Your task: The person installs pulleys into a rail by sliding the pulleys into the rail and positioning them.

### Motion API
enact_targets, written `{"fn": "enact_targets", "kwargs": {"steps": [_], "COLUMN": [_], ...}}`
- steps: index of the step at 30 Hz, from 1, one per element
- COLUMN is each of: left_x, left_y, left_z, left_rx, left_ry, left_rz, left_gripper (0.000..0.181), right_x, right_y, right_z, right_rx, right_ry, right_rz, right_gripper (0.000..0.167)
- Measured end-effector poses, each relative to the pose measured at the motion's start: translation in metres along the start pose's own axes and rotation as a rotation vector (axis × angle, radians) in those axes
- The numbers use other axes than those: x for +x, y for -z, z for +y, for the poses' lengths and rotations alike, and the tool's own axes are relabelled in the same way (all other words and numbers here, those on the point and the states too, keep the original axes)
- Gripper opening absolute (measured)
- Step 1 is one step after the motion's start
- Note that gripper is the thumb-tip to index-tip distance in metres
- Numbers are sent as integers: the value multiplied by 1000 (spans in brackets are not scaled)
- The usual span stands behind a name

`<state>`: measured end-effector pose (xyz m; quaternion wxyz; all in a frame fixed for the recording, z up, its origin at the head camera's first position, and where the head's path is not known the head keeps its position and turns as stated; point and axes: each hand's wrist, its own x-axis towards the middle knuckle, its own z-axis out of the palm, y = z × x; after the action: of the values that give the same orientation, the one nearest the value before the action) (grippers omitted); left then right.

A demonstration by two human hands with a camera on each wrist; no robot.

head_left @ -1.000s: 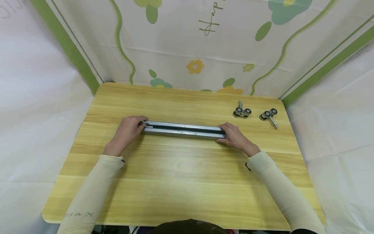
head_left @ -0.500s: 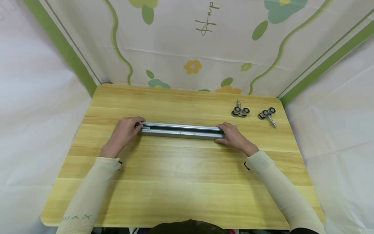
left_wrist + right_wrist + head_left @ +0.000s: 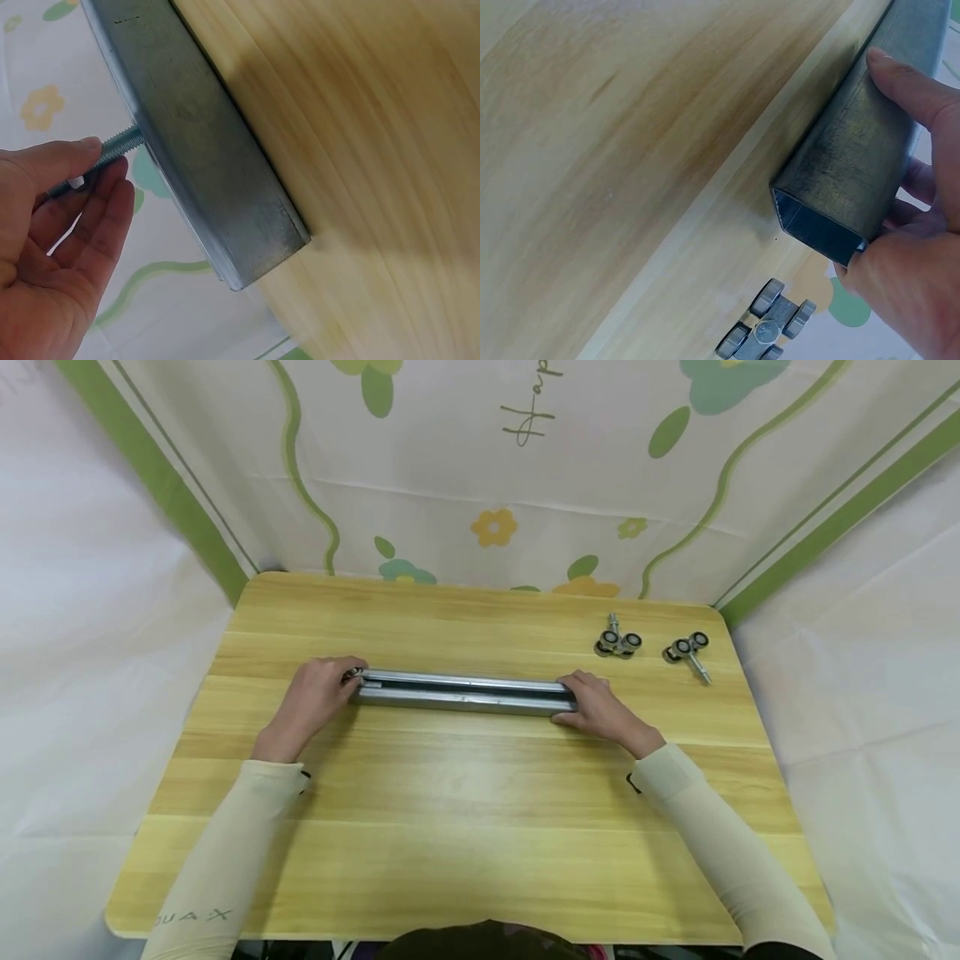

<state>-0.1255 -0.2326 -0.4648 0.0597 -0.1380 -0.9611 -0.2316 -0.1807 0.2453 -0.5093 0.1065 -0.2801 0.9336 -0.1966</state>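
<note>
A galvanized steel channel rail [image 3: 465, 699] lies across the table, its long slot facing up. At its left part, my left hand [image 3: 309, 700] pinches a threaded bolt [image 3: 120, 141] between thumb and fingers. In the left wrist view the bolt stands out of the rail's slotted side; whatever it joins inside is hidden. My right hand [image 3: 600, 714] grips the rail's right end, the thumb on the near wall and the other fingers on the far side. The right wrist view shows the rail's open square end [image 3: 817, 225] beside the palm.
Two roller trolleys with threaded bolts lie at the back right: one trolley [image 3: 618, 643] with its bolt pointing away, another trolley [image 3: 684, 648] with its bolt pointing toward the near right. A flower-printed curtain [image 3: 450, 460] hangs behind the wooden table [image 3: 465, 860].
My left hand has shifted slightly left along the rail with the bolt. The right hand keeps its grip on the rail's end. The head view has shifted a little.
</note>
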Motion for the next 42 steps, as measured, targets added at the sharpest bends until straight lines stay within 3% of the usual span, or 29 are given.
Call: {"fn": "enact_targets", "kwargs": {"steps": [24,42], "left_x": [-8,-13], "left_y": [7,8], "left_z": [-18,-22], "left_rx": [52,57], "left_ry": [23,48], "left_rz": [92,99], "left_gripper": [23,22], "right_x": [1,1], "right_y": [3,1], "right_z": [-2,-2], "right_rx": [7,7], "right_ry": [-28,-31], "right_rz": [-17,-11], "right_gripper": [67,68]}}
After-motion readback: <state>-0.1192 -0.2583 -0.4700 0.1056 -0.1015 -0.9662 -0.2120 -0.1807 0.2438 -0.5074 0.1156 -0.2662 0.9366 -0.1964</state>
